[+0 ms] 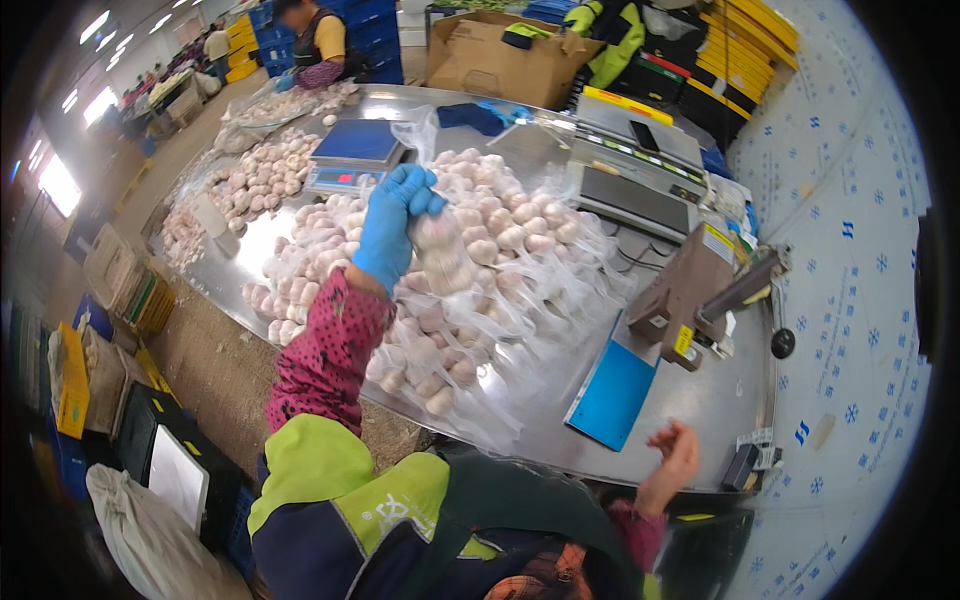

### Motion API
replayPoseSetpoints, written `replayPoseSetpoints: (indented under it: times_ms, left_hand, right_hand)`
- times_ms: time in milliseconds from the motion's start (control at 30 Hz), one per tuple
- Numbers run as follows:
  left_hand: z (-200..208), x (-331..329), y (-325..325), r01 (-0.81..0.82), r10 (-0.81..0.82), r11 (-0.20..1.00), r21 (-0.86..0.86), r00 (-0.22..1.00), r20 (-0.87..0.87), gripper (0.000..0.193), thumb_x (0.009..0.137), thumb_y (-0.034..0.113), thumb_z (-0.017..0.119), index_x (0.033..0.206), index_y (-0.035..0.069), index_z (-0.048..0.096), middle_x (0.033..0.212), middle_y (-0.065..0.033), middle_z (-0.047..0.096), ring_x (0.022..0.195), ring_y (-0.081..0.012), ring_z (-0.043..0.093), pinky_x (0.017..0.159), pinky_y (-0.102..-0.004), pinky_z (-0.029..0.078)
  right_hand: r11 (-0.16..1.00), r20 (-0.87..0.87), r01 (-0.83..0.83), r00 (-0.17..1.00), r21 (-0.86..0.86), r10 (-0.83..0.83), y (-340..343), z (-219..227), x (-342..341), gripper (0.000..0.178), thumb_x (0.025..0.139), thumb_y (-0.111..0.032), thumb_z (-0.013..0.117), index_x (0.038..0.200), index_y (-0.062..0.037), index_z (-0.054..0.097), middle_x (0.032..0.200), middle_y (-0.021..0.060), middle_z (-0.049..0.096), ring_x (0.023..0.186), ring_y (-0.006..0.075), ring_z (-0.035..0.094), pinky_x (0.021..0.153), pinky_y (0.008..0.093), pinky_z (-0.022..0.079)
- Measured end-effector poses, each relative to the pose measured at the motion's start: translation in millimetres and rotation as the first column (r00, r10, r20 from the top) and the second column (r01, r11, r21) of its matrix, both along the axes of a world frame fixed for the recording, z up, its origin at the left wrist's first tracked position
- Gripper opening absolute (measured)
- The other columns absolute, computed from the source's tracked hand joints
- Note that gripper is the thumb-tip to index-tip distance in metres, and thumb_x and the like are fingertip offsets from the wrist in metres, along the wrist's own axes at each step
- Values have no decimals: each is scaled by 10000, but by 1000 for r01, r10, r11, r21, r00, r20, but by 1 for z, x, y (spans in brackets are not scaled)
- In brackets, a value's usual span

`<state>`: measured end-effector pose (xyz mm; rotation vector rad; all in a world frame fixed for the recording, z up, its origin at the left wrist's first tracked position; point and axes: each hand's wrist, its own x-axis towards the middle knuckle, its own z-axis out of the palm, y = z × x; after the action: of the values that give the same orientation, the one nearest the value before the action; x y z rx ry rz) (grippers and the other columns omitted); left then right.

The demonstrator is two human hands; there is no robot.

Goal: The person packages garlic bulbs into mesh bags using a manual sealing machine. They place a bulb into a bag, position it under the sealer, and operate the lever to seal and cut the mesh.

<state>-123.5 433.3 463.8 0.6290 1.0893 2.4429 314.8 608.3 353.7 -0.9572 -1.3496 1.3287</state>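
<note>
My left hand [392, 222], in a blue glove, is closed on the top of a white mesh bag of garlic [440, 258]. The bag hangs over a large heap of similar netted garlic bulbs [430, 345] on the metal table. My right hand [668, 465] is bare and raised by the table's near right edge, fingers loosely curled and apart, with nothing visible in it. Nearest to it are a blue flat plate [612, 392] and the brown bag-sealing device [684, 290] with a lever arm.
A blue-topped scale [355, 142] stands behind the heap, beside loose garlic [262, 175]. Weighing equipment [640, 160] with a phone on it sits back right. A cardboard box [500, 60] is beyond the table. Another person [322, 45] works at the far left. A patterned wall [840, 330] borders the right.
</note>
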Motion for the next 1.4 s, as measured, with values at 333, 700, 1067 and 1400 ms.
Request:
replayPoseSetpoints:
  times_ms: [333,700,1067,1400]
  left_hand:
    - [2,257,122,374,-379,903,-210,925,17,162,946,184,555,897,34,592,671,28,521,587,-31,472,558,-184,395]
    - [-37,299,262,176,-330,942,-285,350,-876,69,843,132,607,873,74,631,700,-90,638,631,-272,612,589,-389,467]
    - [-62,246,256,-58,-137,978,-199,538,-832,105,848,185,638,840,81,626,662,-133,580,622,-327,585,590,-416,467]
    - [-66,239,246,312,-360,932,-183,846,-394,89,907,113,568,865,43,602,730,-92,678,587,-180,621,538,-311,478]
  right_hand:
    - [802,168,-473,881,364,443,1,60,-60,624,917,-445,576,1310,24,450,1093,140,604,1020,202,567,871,325,446]
    - [916,156,99,973,388,-171,80,-12,-14,455,960,-268,510,1279,53,467,1113,137,565,998,217,546,890,347,425]
    - [837,-415,-397,880,-377,230,126,155,-17,489,968,-520,396,928,-70,583,682,12,527,551,137,488,456,299,383]
    - [606,-449,-778,489,164,748,97,30,10,379,984,-353,373,706,-101,426,558,40,413,371,120,329,321,269,265]
